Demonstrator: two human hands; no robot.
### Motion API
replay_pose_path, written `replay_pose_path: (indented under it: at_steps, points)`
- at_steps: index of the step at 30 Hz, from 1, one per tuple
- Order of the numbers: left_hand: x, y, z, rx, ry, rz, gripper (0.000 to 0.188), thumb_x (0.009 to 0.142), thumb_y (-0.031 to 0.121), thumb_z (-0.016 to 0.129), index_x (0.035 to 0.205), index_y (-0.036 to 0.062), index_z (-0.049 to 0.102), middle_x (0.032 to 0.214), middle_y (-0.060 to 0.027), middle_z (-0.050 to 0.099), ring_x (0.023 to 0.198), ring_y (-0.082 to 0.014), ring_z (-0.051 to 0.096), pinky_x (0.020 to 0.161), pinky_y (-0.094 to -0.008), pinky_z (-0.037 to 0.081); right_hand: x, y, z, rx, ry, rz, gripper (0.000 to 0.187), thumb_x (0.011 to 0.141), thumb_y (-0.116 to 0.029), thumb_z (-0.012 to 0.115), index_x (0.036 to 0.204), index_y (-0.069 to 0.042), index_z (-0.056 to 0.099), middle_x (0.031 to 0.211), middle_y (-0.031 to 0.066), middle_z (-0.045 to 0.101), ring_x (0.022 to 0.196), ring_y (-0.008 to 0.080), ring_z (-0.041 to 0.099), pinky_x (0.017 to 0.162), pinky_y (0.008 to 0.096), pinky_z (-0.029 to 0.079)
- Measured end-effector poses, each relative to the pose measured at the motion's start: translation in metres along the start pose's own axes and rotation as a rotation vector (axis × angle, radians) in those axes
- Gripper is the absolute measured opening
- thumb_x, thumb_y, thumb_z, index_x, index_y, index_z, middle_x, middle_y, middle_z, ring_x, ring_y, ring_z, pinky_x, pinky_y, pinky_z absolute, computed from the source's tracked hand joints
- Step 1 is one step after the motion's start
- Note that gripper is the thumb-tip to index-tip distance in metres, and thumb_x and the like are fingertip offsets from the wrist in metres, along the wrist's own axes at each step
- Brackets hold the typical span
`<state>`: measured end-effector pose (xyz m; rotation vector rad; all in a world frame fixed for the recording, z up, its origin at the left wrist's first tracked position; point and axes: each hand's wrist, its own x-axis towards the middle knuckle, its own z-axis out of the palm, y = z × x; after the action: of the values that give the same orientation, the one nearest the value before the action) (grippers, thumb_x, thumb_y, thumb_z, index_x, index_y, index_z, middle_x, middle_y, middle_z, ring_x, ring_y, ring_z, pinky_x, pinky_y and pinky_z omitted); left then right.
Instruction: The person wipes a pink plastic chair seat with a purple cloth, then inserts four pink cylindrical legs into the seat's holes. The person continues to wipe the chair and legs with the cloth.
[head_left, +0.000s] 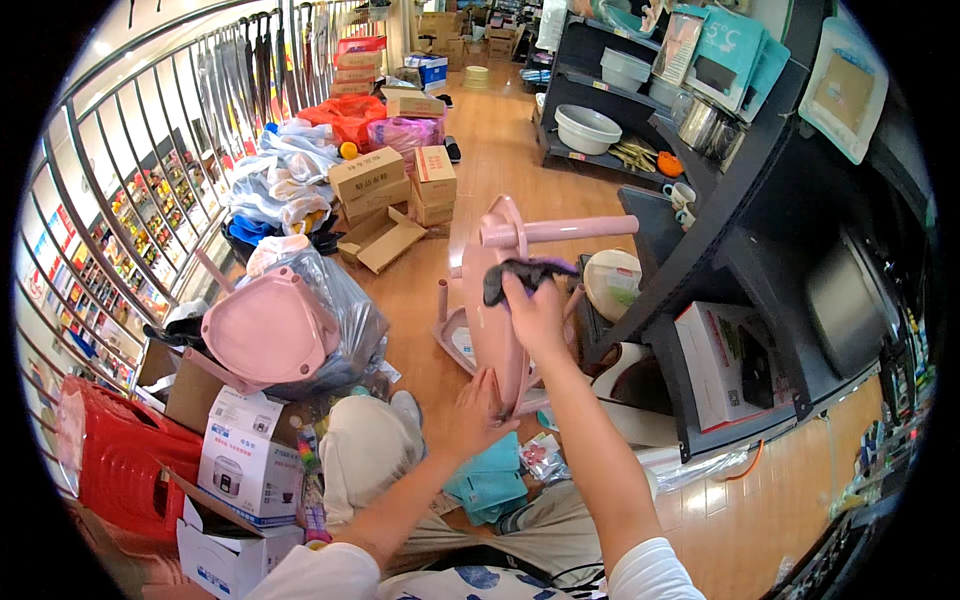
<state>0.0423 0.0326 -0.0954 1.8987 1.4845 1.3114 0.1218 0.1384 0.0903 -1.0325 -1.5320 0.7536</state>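
A pink plastic stool (492,335) is tipped on its side in front of me, one leg jutting right toward the shelf. My left hand (474,420) grips its near edge, fingers along the seat and thumb at the rim. In my right hand (538,318) is a bunched dark cloth (520,277) with a purple edge, pressed on the stool's upper part; the fingers are partly hidden by it. Behind the held stool, another pink stool (457,338) shows in part. A further pink stool (270,328) lies tilted at the left against a grey plastic bag (350,310).
Dark metal shelving (660,280) with basins and pots rises at the right. To the left stand a red plastic stool (130,465), an appliance box (250,460) and a railing (110,200). Cardboard boxes (370,185) sit ahead. Teal packets (488,478) lie below my hands.
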Motion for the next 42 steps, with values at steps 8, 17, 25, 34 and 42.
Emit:
replay_pose_path:
  at_steps: [8,17,25,34,42]
  points:
    - [0.064,0.013,-0.119,-0.844,0.013,-0.629,0.07,0.093,0.052,0.044,0.14,0.0021,0.03,0.132,-0.012,0.046,0.123,-0.0212,0.043,0.105,-0.0376,0.031,-0.09,0.043,0.003,-0.35,-0.21,-0.287,0.014,0.081,-0.013,0.061,0.09,-0.002,0.063,0.083,0.0156,0.062,0.077,0.0303,0.061,0.067,0.0388,0.047]
    - [0.061,0.026,-0.171,-0.727,0.13,-0.833,0.049,0.087,0.028,0.059,0.129,0.0053,0.045,0.116,-0.0067,0.055,0.104,-0.0166,0.054,0.093,-0.0318,0.041,-0.157,0.052,0.067,0.103,-0.345,-0.04,0.029,0.072,-0.011,0.066,0.1,-0.004,0.059,0.096,0.0171,0.062,0.088,0.0375,0.059,0.075,0.0403,0.048]
    - [0.016,0.024,-0.165,-0.799,0.271,-0.441,0.065,0.077,0.009,0.049,0.14,0.0046,0.034,0.129,-0.0088,0.049,0.112,-0.0196,0.052,0.094,-0.0324,0.042,-0.153,0.096,0.055,-0.045,-0.45,0.139,0.038,0.085,-0.038,0.05,0.09,-0.003,0.062,0.089,0.0248,0.062,0.083,0.0401,0.06,0.074,0.0489,0.047]
    - [-0.016,0.05,-0.169,-0.768,0.241,-0.561,0.077,0.069,0.01,0.053,0.142,0.0006,0.028,0.14,-0.0111,0.038,0.127,-0.0198,0.039,0.104,-0.0307,0.031,-0.092,0.087,0.008,0.313,0.07,0.595,0.054,0.088,-0.041,0.051,0.105,0.011,0.058,0.1,0.0205,0.063,0.097,0.0261,0.058,0.086,0.0354,0.042]
    - [-0.041,0.076,-0.126,-0.765,0.073,-0.585,0.081,0.067,0.006,0.054,0.143,-0.0001,0.027,0.141,-0.0094,0.038,0.126,-0.0176,0.038,0.101,-0.0276,0.032,-0.14,0.103,0.049,0.344,-0.131,0.644,0.056,0.091,-0.044,0.041,0.103,0.008,0.057,0.093,0.0322,0.059,0.102,0.0392,0.057,0.088,0.0412,0.041]
